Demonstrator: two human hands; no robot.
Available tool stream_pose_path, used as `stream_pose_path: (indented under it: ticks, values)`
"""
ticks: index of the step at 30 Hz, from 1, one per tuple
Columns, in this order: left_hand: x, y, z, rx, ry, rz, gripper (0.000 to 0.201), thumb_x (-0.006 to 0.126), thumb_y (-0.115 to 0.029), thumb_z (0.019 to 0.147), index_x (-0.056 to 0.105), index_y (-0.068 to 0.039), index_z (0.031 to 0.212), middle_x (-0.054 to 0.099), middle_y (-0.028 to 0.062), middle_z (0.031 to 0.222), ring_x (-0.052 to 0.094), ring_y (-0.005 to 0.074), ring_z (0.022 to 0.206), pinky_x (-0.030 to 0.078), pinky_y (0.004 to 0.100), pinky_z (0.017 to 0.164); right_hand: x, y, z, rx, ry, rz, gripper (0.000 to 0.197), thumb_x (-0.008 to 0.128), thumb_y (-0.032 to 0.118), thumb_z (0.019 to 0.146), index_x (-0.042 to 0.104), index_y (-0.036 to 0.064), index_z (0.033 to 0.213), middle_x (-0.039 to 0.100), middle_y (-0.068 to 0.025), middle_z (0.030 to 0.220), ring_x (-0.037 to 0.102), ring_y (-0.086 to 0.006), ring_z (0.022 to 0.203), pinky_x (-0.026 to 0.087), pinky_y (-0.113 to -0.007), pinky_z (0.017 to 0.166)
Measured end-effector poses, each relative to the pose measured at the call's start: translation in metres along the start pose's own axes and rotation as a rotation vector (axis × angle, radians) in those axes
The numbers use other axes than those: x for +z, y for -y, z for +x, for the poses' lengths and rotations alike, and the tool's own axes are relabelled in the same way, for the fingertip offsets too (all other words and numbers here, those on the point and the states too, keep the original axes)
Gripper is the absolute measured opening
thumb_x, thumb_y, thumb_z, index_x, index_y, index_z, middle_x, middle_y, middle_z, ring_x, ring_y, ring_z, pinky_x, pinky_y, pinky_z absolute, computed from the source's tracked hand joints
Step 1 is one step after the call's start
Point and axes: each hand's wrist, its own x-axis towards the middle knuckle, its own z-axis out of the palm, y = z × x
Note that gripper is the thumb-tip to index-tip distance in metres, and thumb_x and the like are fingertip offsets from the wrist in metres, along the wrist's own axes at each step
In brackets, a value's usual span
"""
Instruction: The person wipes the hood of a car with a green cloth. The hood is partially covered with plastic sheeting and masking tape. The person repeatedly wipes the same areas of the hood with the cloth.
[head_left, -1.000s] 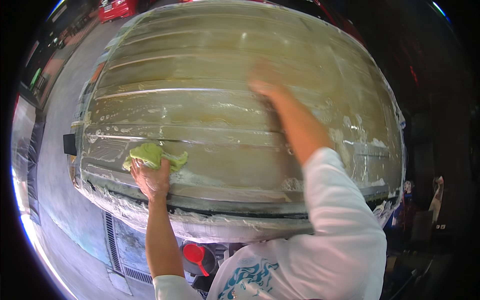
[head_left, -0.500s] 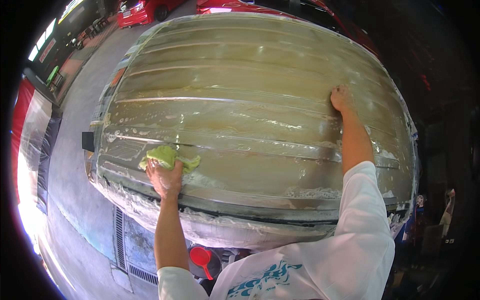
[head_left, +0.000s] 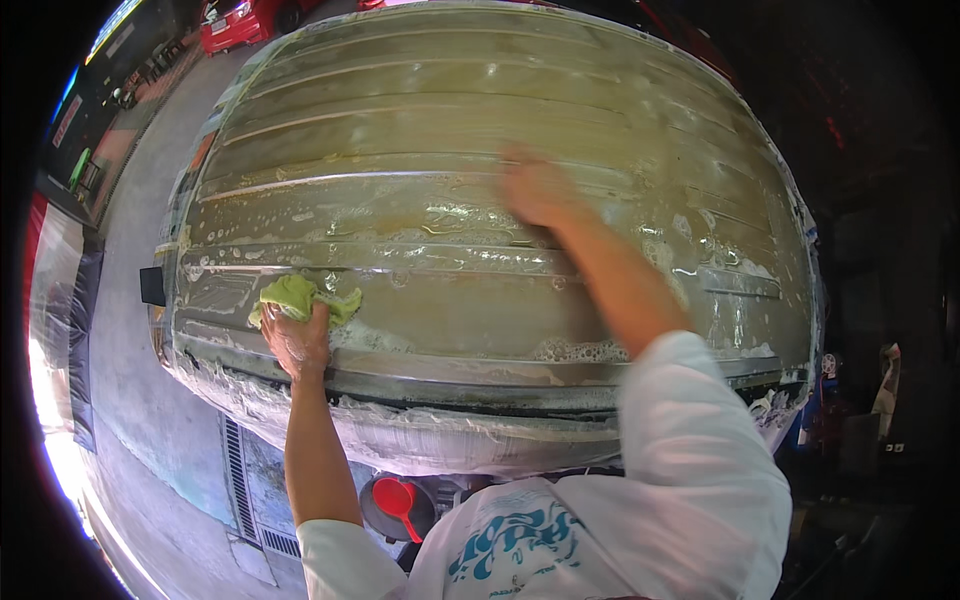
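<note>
Before me spreads the wide ridged roof [head_left: 450, 310] of a vehicle, dull tan, wet and streaked with suds. My left hand [head_left: 298, 342] is closed on a yellow-green cloth [head_left: 292, 297], which rests on the roof near its left front corner. Over the middle of the roof is my right hand [head_left: 535, 188], its arm stretched forward. Motion smears its fingers, so whether anything is under them cannot be made out. White foam [head_left: 580, 350] lies along the near part of the roof, between my arms.
Plastic sheeting [head_left: 430, 430] wraps the vehicle's near edge. Below it, a red dipper [head_left: 393, 495] sits on a dark round container [head_left: 372, 517]. A floor drain [head_left: 237, 470] runs at left. A red car [head_left: 235, 25] stands beyond the far left corner.
My right hand has swept left across the roof, from the right side to the middle. The whole view has shifted a little; my left hand stays on the cloth.
</note>
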Motion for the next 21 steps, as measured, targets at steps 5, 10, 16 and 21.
stream_pose_path:
  ticks: [5,10,16,21]
  values:
    - [0.004,0.0,-0.006,0.079,-0.047,0.031,0.066,0.075,-0.033,0.076,0.063,0.001,0.131,0.06,0.0233,0.134,0.053,0.0459,0.13,0.038,0.0544,0.116,-0.097,-0.134,-0.102,0.247,0.065,-0.315,0.053,0.044,0.027,0.104,0.054,-0.0009,0.148,0.045,-0.0236,0.161,0.042,-0.0438,0.148,0.032,-0.049,0.126]
    - [0.006,-0.008,-0.004,0.033,-0.013,0.023,0.065,0.075,-0.032,0.076,0.063,0.001,0.13,0.061,0.0221,0.133,0.054,0.045,0.128,0.039,0.0541,0.114,0.001,-0.014,-0.033,0.009,0.132,-0.254,0.061,0.042,0.023,0.104,0.039,-0.0066,0.157,0.029,-0.0296,0.168,0.029,-0.043,0.156,0.023,-0.052,0.129]
    - [0.009,0.0,0.007,0.084,-0.007,-0.087,0.062,0.074,-0.032,0.076,0.063,0.0,0.127,0.062,0.022,0.127,0.055,0.0452,0.123,0.041,0.0539,0.11,0.031,0.083,0.019,-0.18,0.019,0.067,0.059,0.039,0.038,0.108,0.045,0.0027,0.156,0.036,-0.0232,0.167,0.037,-0.0415,0.152,0.03,-0.051,0.127]
    - [-0.007,0.006,-0.001,0.016,-0.005,-0.005,0.063,0.074,-0.034,0.076,0.064,0.002,0.126,0.062,0.0234,0.125,0.055,0.0455,0.123,0.041,0.0541,0.11,-0.053,-0.06,-0.089,-0.107,0.25,-0.32,0.057,0.029,0.034,0.113,0.032,0.0136,0.166,0.024,-0.0099,0.175,0.018,-0.031,0.163,0.02,-0.049,0.132]
